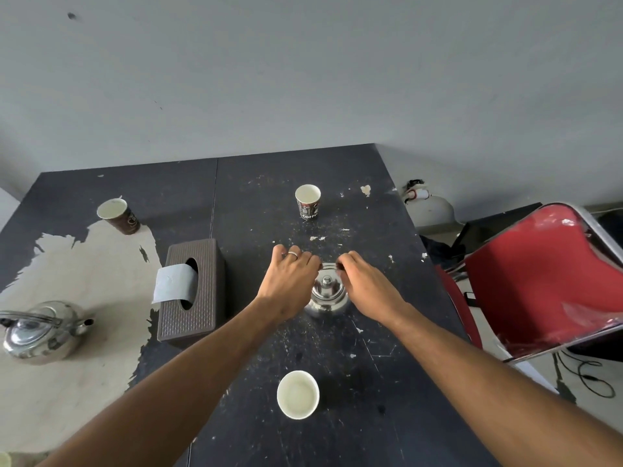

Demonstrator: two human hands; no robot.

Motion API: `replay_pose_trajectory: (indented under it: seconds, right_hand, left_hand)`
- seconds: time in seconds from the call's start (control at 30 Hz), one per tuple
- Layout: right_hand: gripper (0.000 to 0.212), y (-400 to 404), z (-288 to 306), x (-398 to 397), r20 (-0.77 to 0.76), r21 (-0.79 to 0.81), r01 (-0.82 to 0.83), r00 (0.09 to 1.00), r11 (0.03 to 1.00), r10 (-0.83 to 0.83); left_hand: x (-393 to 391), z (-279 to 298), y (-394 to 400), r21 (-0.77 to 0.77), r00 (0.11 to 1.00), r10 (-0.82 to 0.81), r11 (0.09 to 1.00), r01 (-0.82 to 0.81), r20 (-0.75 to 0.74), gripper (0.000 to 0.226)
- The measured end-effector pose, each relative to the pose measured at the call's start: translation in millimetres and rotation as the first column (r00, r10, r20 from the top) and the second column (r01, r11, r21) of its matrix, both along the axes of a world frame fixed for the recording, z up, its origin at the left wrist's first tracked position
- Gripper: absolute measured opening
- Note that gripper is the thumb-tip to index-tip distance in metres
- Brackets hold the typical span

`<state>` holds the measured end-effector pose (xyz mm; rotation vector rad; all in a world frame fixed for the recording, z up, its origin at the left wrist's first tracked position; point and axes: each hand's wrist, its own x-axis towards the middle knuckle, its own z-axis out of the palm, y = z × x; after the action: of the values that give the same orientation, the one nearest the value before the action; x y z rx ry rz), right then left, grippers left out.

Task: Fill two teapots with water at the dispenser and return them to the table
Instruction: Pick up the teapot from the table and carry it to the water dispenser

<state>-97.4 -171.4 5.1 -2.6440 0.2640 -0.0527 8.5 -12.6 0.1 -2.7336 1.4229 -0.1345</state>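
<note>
A small steel teapot (pixel 326 294) with a knobbed lid stands in the middle of the dark table (pixel 354 332). My left hand (pixel 291 281) and my right hand (pixel 362 281) flank it, and both curl their fingers round the thin wire handle above the lid. The hands hide the pot's sides and spout. A second, larger steel teapot (pixel 42 330) stands at the table's left edge, spout pointing right, with nothing touching it.
A brown tissue box (pixel 192 291) lies left of my left hand. Three paper cups stand on the table: one near me (pixel 298 394), one at the back (pixel 307 201), one at the back left (pixel 118 215). A red chair (pixel 539 274) stands close to the table's right side.
</note>
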Motion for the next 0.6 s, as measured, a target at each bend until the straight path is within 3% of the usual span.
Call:
replay_pose_trajectory:
  seconds: [0.3,0.4,0.6]
  right_hand:
    - [0.021,24.4,74.7,-7.5,0.131,0.016,-0.056,0.99,0.998,0.054]
    - [0.022,45.3,111.1,-12.1,0.182,0.002,-0.092,0.979,0.996,0.09]
    - [0.024,96.1,170.6,-14.7,0.25,-0.016,-0.165,0.954,0.986,0.164]
  left_hand:
    - [-5.2,70.0,35.9,-0.153,0.998,-0.016,0.988,0.026,0.065,0.013]
    - [-10.1,106.6,63.7,-0.225,1.0,-0.023,0.974,0.022,0.0,0.022]
    - [-24.6,170.8,129.8,-0.371,0.956,-0.015,0.923,-0.099,-0.294,0.025]
